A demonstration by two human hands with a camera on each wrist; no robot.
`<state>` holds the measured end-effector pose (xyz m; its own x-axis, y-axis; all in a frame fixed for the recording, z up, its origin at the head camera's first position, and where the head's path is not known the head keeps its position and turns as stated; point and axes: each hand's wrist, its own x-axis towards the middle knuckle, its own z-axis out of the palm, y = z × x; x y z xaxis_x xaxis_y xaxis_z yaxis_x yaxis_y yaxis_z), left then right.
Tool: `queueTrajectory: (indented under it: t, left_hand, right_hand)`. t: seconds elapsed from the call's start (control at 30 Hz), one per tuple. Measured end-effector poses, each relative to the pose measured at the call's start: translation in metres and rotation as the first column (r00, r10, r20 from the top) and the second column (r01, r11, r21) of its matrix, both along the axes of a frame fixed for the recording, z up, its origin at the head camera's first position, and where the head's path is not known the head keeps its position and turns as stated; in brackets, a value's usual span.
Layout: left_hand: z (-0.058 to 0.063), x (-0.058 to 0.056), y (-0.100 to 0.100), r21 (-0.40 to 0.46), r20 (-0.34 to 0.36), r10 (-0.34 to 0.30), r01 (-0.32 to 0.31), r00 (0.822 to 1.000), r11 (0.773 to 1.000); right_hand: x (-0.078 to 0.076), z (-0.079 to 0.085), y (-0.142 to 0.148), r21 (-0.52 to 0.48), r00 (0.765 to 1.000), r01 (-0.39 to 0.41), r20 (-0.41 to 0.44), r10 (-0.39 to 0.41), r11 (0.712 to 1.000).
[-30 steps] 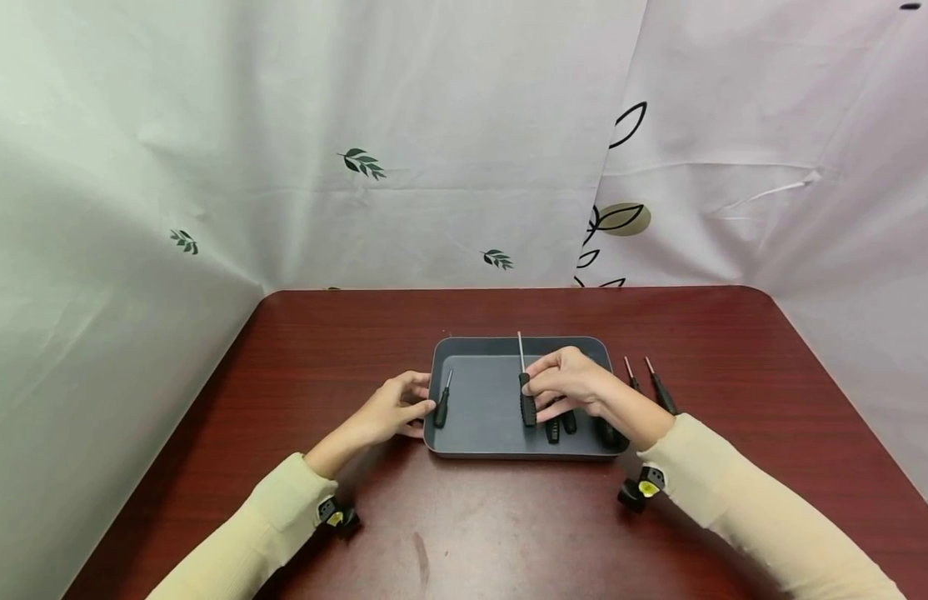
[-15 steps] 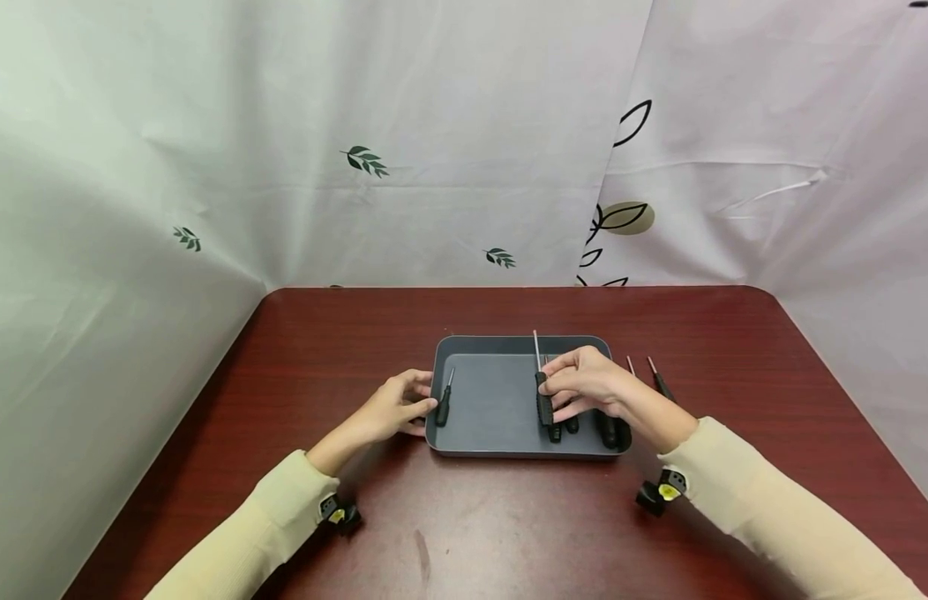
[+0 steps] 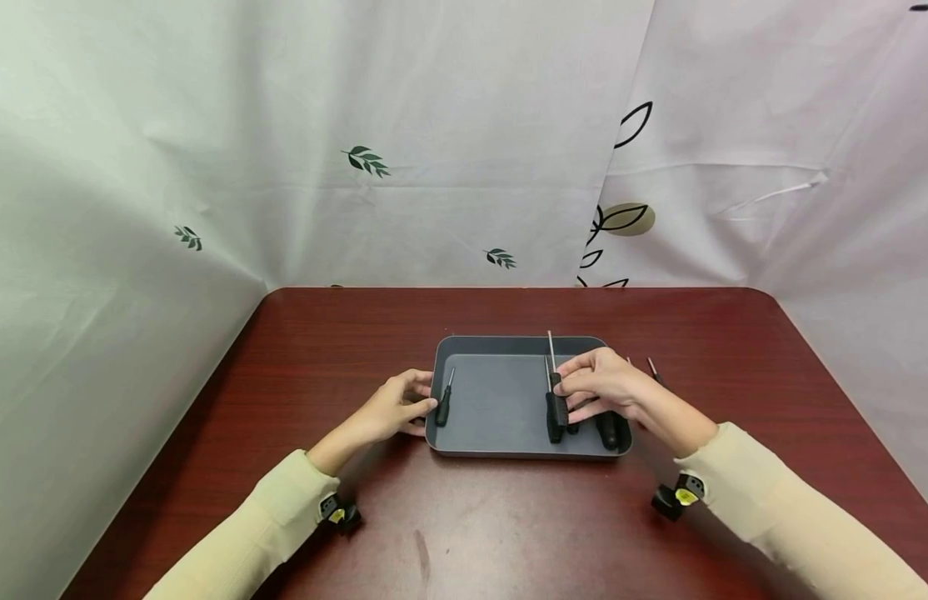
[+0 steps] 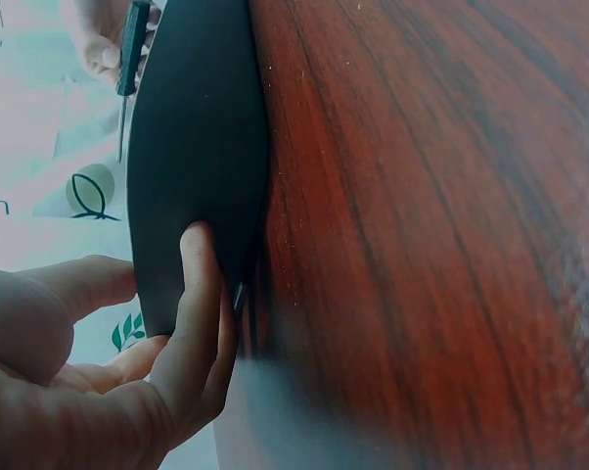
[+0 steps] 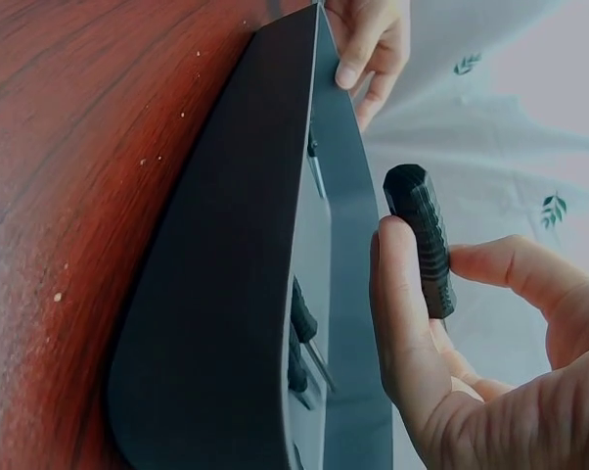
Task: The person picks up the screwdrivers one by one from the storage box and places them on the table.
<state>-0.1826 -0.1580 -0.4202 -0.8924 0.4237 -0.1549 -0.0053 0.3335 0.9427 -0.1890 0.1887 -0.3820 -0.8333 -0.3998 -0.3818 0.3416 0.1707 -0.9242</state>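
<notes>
My right hand (image 3: 606, 385) pinches a screwdriver (image 3: 559, 406) by its black handle, shaft pointing away, above the right part of a grey tray (image 3: 494, 400). The right wrist view shows that ribbed handle (image 5: 424, 240) between thumb and fingers, higher than the tray's rim. Just left of it another screwdriver (image 3: 551, 417) lies in the tray, partly overlapped. A thick black handle (image 3: 607, 431) lies at the tray's right end, and a small screwdriver (image 3: 443, 407) at its left end. My left hand (image 3: 392, 406) grips the left end wall, fingers against the outside (image 4: 197, 284).
Past the tray's right side, tips of screwdrivers (image 3: 654, 369) show on the red-brown table (image 3: 344, 333), mostly hidden by my right forearm. White printed sheeting (image 3: 434, 208) closes off the back and both sides.
My right hand has carried the screwdriver rightward across the tray, beside and partly over the ones lying there. My left hand stays on the tray's left end.
</notes>
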Motion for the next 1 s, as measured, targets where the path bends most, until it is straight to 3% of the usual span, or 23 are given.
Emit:
queueTrajectory:
  t: [1.0]
  left_hand:
    - [-0.001,0.000,0.000,-0.001,0.011,0.003,-0.003,1.000,1.000]
  right_hand:
    - [0.007,0.005,0.036,-0.030,0.997,0.064,-0.046,-0.066,0.997]
